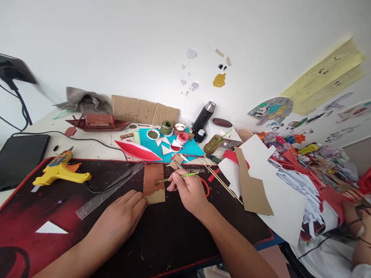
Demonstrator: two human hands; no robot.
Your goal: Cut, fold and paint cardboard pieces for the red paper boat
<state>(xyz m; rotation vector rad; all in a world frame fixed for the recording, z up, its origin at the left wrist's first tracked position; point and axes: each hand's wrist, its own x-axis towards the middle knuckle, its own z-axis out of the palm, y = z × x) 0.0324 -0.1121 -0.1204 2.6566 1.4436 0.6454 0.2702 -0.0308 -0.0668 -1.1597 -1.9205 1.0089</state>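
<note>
My right hand (187,189) pinches a thin paintbrush (189,175) with a bright green handle. Its tip rests on a small piece of cardboard (153,181), whose upper part is coated reddish-brown while a strip at the lower edge stays bare tan. The fingers of my left hand (127,208) are closed at the cardboard's lower left edge, holding it against the dark desk mat (168,239). Just left of the cardboard lies a clear ruler (101,197). Orange-red scissor handles (206,187) show beside my right hand, partly hidden by it.
A yellow glue gun (62,173) lies left, its cord crossing the ruler. Behind stand a brown model boat (100,122), paint jars (166,127), a jar of murky liquid (213,144) and a black thermos (204,117). Cardboard (255,189) and paper scraps lie right, near another person's hand (352,195).
</note>
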